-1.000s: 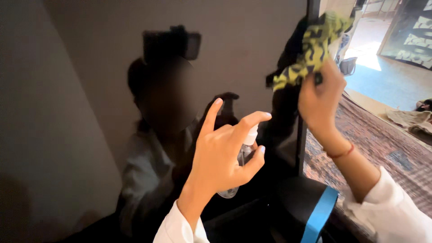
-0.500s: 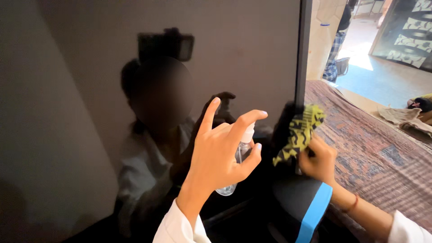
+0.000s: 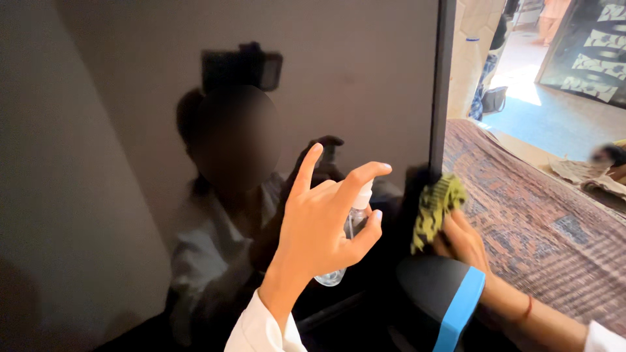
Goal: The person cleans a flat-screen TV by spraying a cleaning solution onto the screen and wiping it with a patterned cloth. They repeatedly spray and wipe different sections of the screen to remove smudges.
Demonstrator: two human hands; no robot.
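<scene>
Daylight pours in from the upper right, where the blue floor is nearly washed out. The dark glossy screen is dim and mirrors the person softly. The left hand is evenly lit and sharp; the far background is soft.

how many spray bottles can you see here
1. The clear spray bottle is in the left hand, held up in front of the dark glossy screen. The dark shape behind it is only its reflection. The right hand holds a yellow-green cloth.
</scene>
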